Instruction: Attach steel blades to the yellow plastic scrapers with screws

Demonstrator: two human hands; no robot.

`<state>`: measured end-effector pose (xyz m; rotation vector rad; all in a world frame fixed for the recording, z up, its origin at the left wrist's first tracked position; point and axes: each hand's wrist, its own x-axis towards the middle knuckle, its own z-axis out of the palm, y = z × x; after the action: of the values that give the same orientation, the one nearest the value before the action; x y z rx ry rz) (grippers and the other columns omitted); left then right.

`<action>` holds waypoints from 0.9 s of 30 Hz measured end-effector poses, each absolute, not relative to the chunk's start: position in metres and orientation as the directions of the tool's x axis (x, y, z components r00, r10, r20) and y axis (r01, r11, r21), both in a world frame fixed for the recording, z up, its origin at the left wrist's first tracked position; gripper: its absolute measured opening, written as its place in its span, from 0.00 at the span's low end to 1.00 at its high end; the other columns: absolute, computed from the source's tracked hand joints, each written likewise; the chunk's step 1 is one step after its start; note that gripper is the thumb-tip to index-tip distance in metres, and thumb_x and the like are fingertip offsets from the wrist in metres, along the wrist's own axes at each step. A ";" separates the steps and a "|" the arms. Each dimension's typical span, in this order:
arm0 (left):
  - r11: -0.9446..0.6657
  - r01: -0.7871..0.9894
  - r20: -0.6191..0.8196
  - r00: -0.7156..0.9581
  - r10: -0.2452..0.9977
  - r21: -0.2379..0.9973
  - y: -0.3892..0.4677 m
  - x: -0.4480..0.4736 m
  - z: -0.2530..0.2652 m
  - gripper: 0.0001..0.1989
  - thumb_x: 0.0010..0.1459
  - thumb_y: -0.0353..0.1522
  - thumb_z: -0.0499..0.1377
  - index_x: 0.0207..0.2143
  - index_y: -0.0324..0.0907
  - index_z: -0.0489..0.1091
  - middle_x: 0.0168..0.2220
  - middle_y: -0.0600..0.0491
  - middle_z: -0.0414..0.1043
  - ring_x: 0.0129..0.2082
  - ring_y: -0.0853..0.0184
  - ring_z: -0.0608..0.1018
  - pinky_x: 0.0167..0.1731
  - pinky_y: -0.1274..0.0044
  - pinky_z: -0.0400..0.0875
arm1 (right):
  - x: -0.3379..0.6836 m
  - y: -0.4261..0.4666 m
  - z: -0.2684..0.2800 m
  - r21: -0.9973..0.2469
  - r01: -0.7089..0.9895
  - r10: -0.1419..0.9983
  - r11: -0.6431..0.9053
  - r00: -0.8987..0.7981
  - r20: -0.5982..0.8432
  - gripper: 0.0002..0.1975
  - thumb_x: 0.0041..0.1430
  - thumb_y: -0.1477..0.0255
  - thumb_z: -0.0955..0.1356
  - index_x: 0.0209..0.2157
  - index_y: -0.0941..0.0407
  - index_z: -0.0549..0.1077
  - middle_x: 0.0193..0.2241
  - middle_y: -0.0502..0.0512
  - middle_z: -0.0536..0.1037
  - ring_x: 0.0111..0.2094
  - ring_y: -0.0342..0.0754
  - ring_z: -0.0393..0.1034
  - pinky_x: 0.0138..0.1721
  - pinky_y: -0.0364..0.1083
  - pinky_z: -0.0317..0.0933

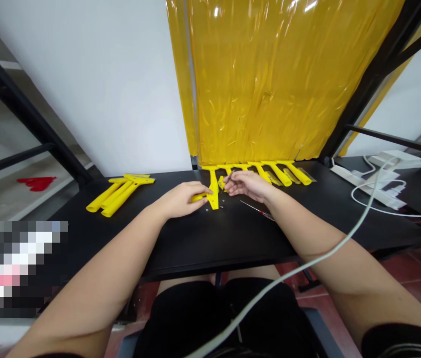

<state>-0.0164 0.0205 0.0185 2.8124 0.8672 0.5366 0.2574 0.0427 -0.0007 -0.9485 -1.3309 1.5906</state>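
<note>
My left hand (pixel 188 199) is closed around the handle of a yellow T-shaped scraper (pixel 214 200), whose head points to the right, just above the black table. My right hand (pixel 248 185) is close by, thumb and fingertips pinched around something small and dark that I cannot make out. A small yellow piece (pixel 221 183) lies between the two hands. Below the scraper head are several tiny metal parts (pixel 222 207), perhaps screws or nuts. Under my right wrist rests a thin screwdriver (pixel 255 209) with a partly red handle.
Several yellow scrapers (pixel 279 174) line the table's back edge, some with clear sheets beside them. More yellow scrapers (pixel 115 197) are stacked at left. White power strips (pixel 370 185) stand at right. A white cable (pixel 330 254) crosses in front of my right arm.
</note>
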 end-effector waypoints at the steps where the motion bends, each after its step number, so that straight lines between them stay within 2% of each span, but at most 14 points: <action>1: -0.822 0.515 0.291 0.769 0.569 0.244 0.021 -0.017 0.018 0.16 0.68 0.36 0.56 0.54 0.43 0.75 0.49 0.47 0.78 0.49 0.62 0.80 0.53 0.70 0.73 | 0.257 0.043 -0.001 -0.985 -0.146 0.929 -0.088 -0.368 -0.028 0.10 0.66 0.77 0.66 0.36 0.61 0.80 0.30 0.60 0.83 0.29 0.44 0.78 0.37 0.45 0.76; 3: -0.823 0.512 0.290 0.771 0.567 0.246 0.022 -0.018 0.018 0.16 0.68 0.36 0.57 0.55 0.43 0.75 0.49 0.47 0.77 0.50 0.61 0.80 0.53 0.70 0.73 | 0.258 0.043 -0.001 -0.984 -0.166 0.931 -0.071 -0.364 -0.005 0.07 0.64 0.77 0.68 0.35 0.61 0.80 0.32 0.59 0.84 0.31 0.45 0.79 0.40 0.47 0.77; 5: -0.825 0.507 0.288 0.775 0.563 0.250 0.022 -0.018 0.018 0.16 0.68 0.37 0.58 0.55 0.44 0.74 0.50 0.47 0.77 0.50 0.61 0.79 0.54 0.69 0.73 | 0.258 0.042 -0.004 -0.988 -0.151 0.935 -0.035 -0.354 0.021 0.03 0.58 0.78 0.73 0.36 0.59 0.79 0.32 0.57 0.84 0.30 0.44 0.78 0.39 0.46 0.76; 9: -0.822 0.508 0.289 0.771 0.567 0.257 0.022 -0.017 0.018 0.15 0.68 0.38 0.58 0.54 0.45 0.74 0.50 0.47 0.77 0.51 0.60 0.79 0.54 0.67 0.73 | 0.258 0.042 -0.009 -0.991 -0.134 0.931 0.019 -0.359 0.066 0.17 0.49 0.79 0.78 0.40 0.55 0.74 0.28 0.49 0.83 0.26 0.42 0.75 0.30 0.41 0.71; 12: -0.815 0.519 0.290 0.763 0.578 0.257 0.021 -0.016 0.018 0.15 0.68 0.38 0.58 0.54 0.45 0.74 0.50 0.47 0.77 0.51 0.60 0.79 0.53 0.66 0.73 | 0.257 0.044 -0.012 -0.993 -0.120 0.934 0.005 -0.355 0.048 0.20 0.47 0.79 0.78 0.42 0.56 0.74 0.27 0.48 0.82 0.25 0.41 0.74 0.29 0.41 0.70; 18: -0.808 0.529 0.303 0.750 0.588 0.261 0.021 -0.016 0.016 0.15 0.69 0.38 0.57 0.54 0.45 0.73 0.50 0.47 0.77 0.51 0.60 0.79 0.54 0.67 0.73 | 0.256 0.047 -0.014 -0.996 -0.085 0.933 -0.011 -0.358 0.020 0.13 0.48 0.80 0.78 0.36 0.57 0.77 0.26 0.47 0.77 0.25 0.39 0.71 0.27 0.39 0.70; 20: -0.807 0.534 0.308 0.746 0.591 0.253 0.023 -0.017 0.015 0.15 0.68 0.38 0.57 0.54 0.46 0.73 0.49 0.48 0.77 0.51 0.60 0.79 0.53 0.68 0.72 | 0.256 0.045 -0.012 -0.996 -0.087 0.927 -0.004 -0.374 0.029 0.11 0.49 0.79 0.78 0.36 0.57 0.78 0.28 0.48 0.77 0.27 0.40 0.71 0.29 0.40 0.73; 24: -0.787 0.572 0.307 0.725 0.616 0.229 0.026 -0.021 0.013 0.12 0.67 0.37 0.59 0.50 0.45 0.73 0.48 0.49 0.77 0.48 0.61 0.79 0.49 0.69 0.72 | 0.258 0.037 -0.005 -0.991 -0.135 0.886 -0.010 -0.460 0.054 0.10 0.51 0.76 0.78 0.37 0.57 0.81 0.36 0.53 0.79 0.38 0.44 0.75 0.42 0.47 0.79; 27: -0.769 0.602 0.283 0.715 0.639 0.216 0.027 -0.023 0.013 0.10 0.65 0.36 0.60 0.47 0.45 0.72 0.46 0.50 0.77 0.46 0.61 0.79 0.46 0.70 0.72 | 0.262 0.033 0.001 -0.992 -0.127 0.858 -0.024 -0.511 0.045 0.12 0.49 0.77 0.78 0.38 0.57 0.82 0.35 0.51 0.79 0.38 0.43 0.76 0.46 0.46 0.78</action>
<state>-0.0230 0.0274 0.0130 2.8082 1.0200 0.5249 0.2618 0.0329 0.0007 -0.7983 -1.4903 1.6407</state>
